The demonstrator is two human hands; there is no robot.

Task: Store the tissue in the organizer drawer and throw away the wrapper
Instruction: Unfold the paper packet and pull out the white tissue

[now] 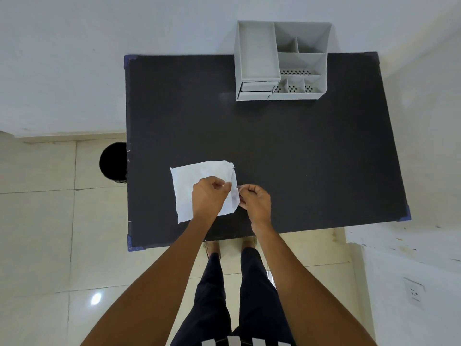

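On the black table (299,158), near its front edge, lies a white tissue (197,181). Both hands pinch its right side: the left hand (208,196) from the left, the right hand (254,199) from the right. Far back stands the gray organizer (280,61). A black bin (113,162) sits on the floor, left of the table.

table: dark rectangular table (299,151) centre
organizer: grey plastic organizer (280,61) on table's far edge, right of centre
tissue: white paper tissue (199,178) on table, near left
bin: black round bin (113,162) on floor, left of table
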